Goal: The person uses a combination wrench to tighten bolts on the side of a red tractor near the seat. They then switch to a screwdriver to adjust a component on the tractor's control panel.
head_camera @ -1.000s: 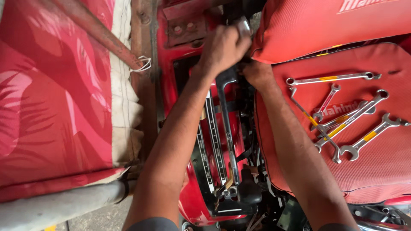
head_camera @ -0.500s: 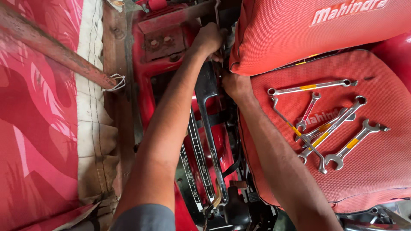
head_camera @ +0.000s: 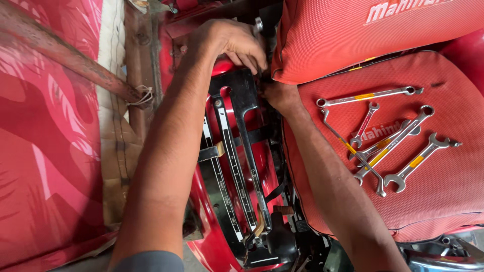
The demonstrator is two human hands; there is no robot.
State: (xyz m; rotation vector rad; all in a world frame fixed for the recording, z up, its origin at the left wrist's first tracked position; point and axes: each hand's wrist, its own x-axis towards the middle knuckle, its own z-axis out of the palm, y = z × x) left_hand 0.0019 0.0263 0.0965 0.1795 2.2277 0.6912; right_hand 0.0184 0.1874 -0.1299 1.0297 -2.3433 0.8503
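Half of right hand (head_camera: 280, 95) hidden

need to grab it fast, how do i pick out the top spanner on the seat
Look at the red seat cushion right of the arms, where the spanners lie. The top spanner is the long one lying almost level, apart above the crossed cluster, with a yellow band.

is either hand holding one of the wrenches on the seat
No. The wrenches lie untouched on the red seat; both hands work beside the black panel.
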